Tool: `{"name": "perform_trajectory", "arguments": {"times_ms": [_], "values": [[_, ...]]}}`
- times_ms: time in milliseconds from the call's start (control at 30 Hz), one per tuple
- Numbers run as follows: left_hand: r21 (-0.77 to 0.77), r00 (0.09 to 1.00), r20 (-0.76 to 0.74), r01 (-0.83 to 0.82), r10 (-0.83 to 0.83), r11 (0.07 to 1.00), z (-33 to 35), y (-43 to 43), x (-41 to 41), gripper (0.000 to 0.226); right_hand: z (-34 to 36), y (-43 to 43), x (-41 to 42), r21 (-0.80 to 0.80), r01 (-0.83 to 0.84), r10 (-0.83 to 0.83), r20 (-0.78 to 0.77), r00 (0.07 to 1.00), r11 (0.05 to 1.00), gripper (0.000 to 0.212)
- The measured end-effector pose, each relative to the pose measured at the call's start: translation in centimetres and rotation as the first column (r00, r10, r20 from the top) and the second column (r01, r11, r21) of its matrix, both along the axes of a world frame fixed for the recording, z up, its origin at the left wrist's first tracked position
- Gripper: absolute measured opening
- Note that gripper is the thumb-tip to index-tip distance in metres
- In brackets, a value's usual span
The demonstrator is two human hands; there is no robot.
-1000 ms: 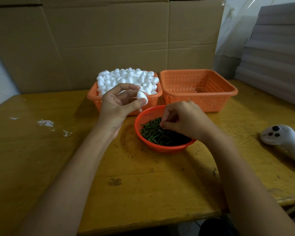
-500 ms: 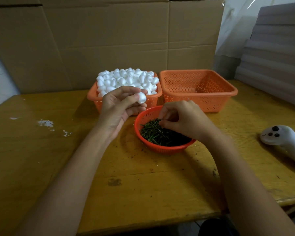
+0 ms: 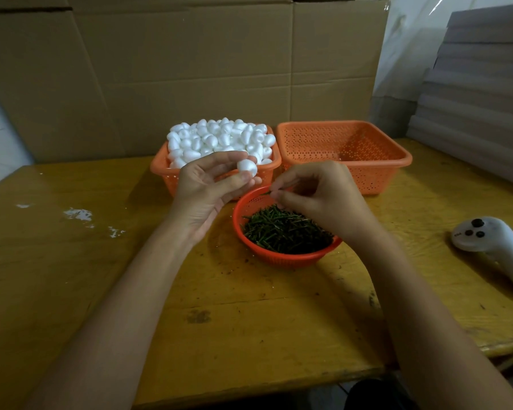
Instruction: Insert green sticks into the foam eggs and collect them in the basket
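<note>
My left hand (image 3: 203, 189) pinches a white foam egg (image 3: 247, 167) between thumb and fingertips, in front of an orange basket (image 3: 160, 170) heaped with several white foam eggs (image 3: 219, 137). My right hand (image 3: 317, 196) pinches a thin green stick (image 3: 266, 193) just right of the egg, above the far rim of a round red bowl (image 3: 279, 255) full of green sticks (image 3: 285, 229). A second orange basket (image 3: 347, 152) stands at the back right, with nothing visible in it.
A white hand controller (image 3: 498, 247) lies on the yellow wooden table (image 3: 71, 276) at the right. Cardboard sheets (image 3: 190, 69) stand along the back. Grey foam boards (image 3: 480, 93) are stacked at the far right. White crumbs (image 3: 79, 214) dot the table's left.
My right hand has lifted out of the stick bowl with one stick and moved toward the egg. My left hand turned the egg slightly and stayed in place.
</note>
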State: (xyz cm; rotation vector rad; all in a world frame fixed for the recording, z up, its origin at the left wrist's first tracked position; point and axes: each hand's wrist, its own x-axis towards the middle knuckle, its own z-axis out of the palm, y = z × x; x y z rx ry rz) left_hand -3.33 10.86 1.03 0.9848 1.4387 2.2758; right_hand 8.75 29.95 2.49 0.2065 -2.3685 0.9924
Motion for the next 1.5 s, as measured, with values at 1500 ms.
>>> {"name": "perform_trajectory", "arguments": {"times_ms": [1500], "values": [[-0.104,0.987,-0.157,-0.050,0.033,0.993,-0.2,0.3,0.3,0.028,-0.1,-1.2,0.2,0.133,0.169,-0.131,-0.252,0.959,0.977,0.012]]}}
